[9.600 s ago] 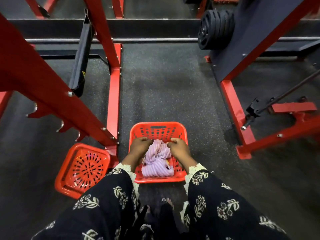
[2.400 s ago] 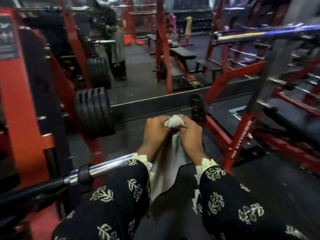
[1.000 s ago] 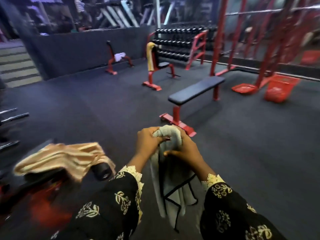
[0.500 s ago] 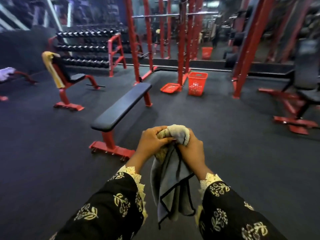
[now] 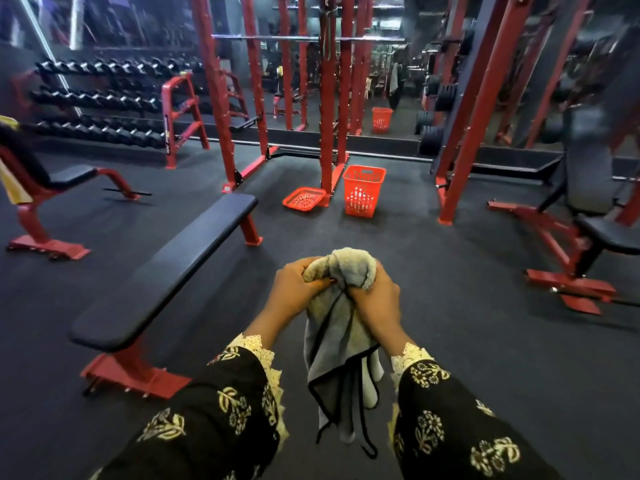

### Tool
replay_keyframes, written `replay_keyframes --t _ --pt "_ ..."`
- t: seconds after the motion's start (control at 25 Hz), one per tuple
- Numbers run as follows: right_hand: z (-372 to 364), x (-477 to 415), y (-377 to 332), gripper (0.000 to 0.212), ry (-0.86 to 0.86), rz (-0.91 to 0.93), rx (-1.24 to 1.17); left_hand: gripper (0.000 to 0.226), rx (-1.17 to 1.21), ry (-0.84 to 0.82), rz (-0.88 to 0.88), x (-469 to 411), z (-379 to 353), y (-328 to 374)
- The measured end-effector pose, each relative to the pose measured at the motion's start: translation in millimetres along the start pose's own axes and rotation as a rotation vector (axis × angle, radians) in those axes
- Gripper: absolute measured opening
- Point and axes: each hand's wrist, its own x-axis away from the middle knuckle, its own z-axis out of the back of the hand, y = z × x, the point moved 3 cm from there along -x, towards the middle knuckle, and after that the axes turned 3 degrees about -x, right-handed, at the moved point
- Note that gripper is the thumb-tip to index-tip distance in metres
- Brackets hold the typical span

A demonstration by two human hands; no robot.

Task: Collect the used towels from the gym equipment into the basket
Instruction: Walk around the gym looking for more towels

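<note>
A grey towel with a black hem [image 5: 337, 344] hangs in front of me, bunched at its top. My left hand [image 5: 294, 291] grips the bunch from the left and my right hand [image 5: 375, 301] grips it from the right. The red basket [image 5: 363, 190] stands upright on the floor several steps ahead, beside a red rack post. Its red lid [image 5: 304, 199] lies flat on the floor just left of it. A yellow towel [image 5: 10, 181] drapes over the incline bench at the far left edge.
A flat black bench on red legs [image 5: 162, 271] runs diagonally at my left. An adjustable bench [image 5: 588, 216] stands at the right. Red rack posts [image 5: 329, 98], a dumbbell rack [image 5: 104, 109] and a mirror wall lie beyond. Dark floor stretches between me and the basket.
The view has swung right and moved forward, bringing the basket closer and nearer the centre. Both hands keep the same grip on the grey towel.
</note>
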Motion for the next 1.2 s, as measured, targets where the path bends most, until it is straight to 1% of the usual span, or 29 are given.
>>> replay_keyframes --t 0.12,0.32,0.6,0.72,0.88,0.96,1.04,1.2 --pt "-11.3 -98.9 15.7 0.047 0.003 0.002 0.024 0.039 0.004 -0.027 -0.022 -100.5 -23.4 -17.4" --pt "-39.5 -281.1 58.5 0.053 0.071 0.020 0.029 0.035 0.026 -0.021 -0.076 -284.4 -72.9 -65.0" --pt "-69.4 -548.4 91.1 0.057 0.071 -0.053 0.027 0.035 0.068 -0.112 -0.078 -560.8 -121.5 -91.6" --pt "-81.7 -644.4 113.6 0.056 0.053 -0.038 0.057 0.035 0.034 -0.119 -0.089 -658.2 -145.3 -107.1" --pt "-98.5 -792.3 163.8 0.055 0.093 -0.029 0.028 0.033 -0.028 -0.174 -0.122 -808.0 -193.9 -142.2" --pt "-105.2 -867.2 186.0 0.054 0.096 -0.020 -0.003 0.031 -0.061 -0.153 -0.123 -880.6 -220.5 -158.4" --pt "-104.9 -942.5 199.0 0.053 0.090 -0.021 -0.031 0.030 -0.049 -0.138 -0.095 -949.6 -244.8 -165.6" --pt "-100.5 -1101.7 213.6 0.052 0.080 0.000 -0.009 0.030 0.002 -0.116 -0.066 -1097.1 -283.2 -171.7"
